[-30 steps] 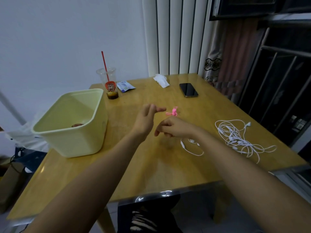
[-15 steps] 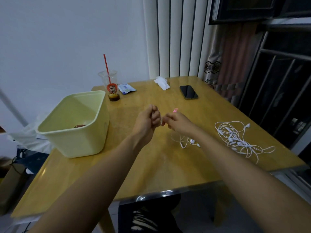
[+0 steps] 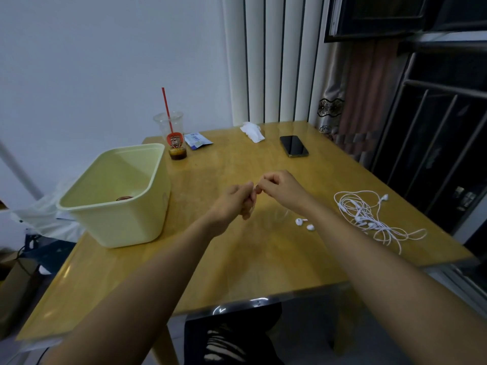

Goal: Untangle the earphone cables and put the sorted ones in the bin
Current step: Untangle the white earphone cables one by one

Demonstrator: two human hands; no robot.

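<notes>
My left hand (image 3: 234, 201) and my right hand (image 3: 282, 188) meet fingertip to fingertip above the middle of the wooden table (image 3: 237, 264), both with fingers closed. A thin white earphone cable runs faintly down from them to two white earbuds (image 3: 303, 223) lying on the table just under my right wrist. A tangle of white earphone cables (image 3: 366, 217) lies to the right, apart from both hands. The pale yellow bin (image 3: 123, 225) stands at the left, with a small brown item (image 3: 123, 198) at its bottom.
A plastic cup with a red straw (image 3: 174, 138) stands behind the bin, beside a small blue packet (image 3: 197, 140). A crumpled tissue (image 3: 253, 131) and a black phone (image 3: 293, 146) lie at the far side. A dark metal grille is to the right.
My left hand went from open to closed and joined my right hand. The pink tie at my right fingertips is no longer visible. The earbuds have shifted right on the table.
</notes>
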